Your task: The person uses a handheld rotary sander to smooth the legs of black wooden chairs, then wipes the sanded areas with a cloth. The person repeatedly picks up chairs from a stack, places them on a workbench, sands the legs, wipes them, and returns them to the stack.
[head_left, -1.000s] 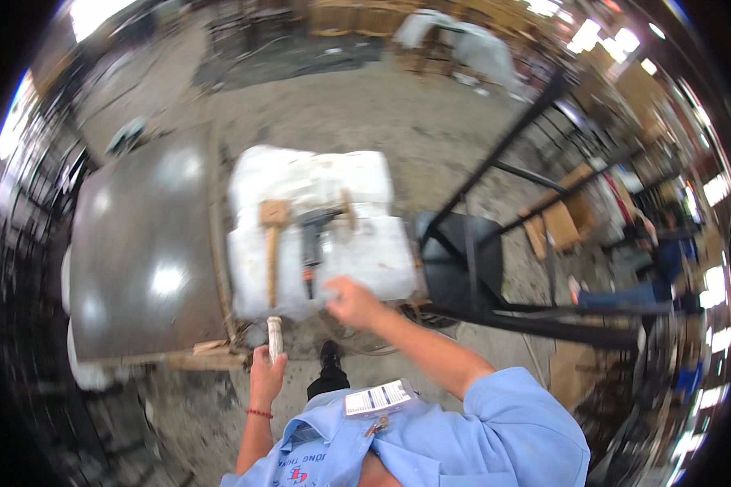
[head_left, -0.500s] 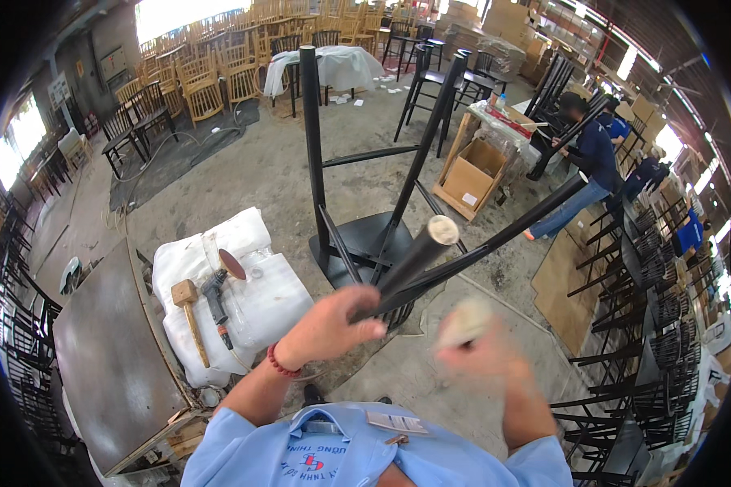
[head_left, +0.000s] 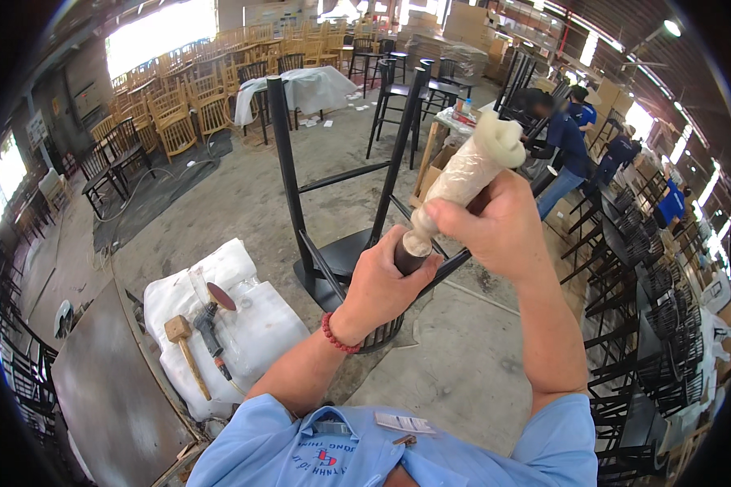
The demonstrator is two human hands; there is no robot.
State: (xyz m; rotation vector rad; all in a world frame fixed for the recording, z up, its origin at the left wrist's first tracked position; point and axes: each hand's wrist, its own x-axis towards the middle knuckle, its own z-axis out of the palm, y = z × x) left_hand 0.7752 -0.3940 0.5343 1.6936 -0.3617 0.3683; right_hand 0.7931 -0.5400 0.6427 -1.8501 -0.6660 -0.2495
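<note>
A black bar stool (head_left: 333, 261) stands upside down in front of me, its legs pointing up. My left hand (head_left: 379, 282), a red bead bracelet at its wrist, is wrapped round one leg just below the pale bare end (head_left: 417, 243). In my right hand (head_left: 503, 227) is a whitish squeeze bottle (head_left: 467, 172), wrapped in clear film or tape. It is tilted nozzle down, and its narrow tip meets the leg's end; the exact contact is hard to make out. My right fingers partly cover the bottle's side.
On white padding (head_left: 276, 316) at left lie a wooden mallet (head_left: 187, 345) and a power sander (head_left: 209, 329). A brown-topped table (head_left: 114, 373) stands beside them. Black chairs (head_left: 658, 316) line the right side. Several people (head_left: 568, 146) work at the far right.
My left hand has closed round the leg near its end. My right hand has brought the bottle up and over to that end. The whole view has shifted a little.
</note>
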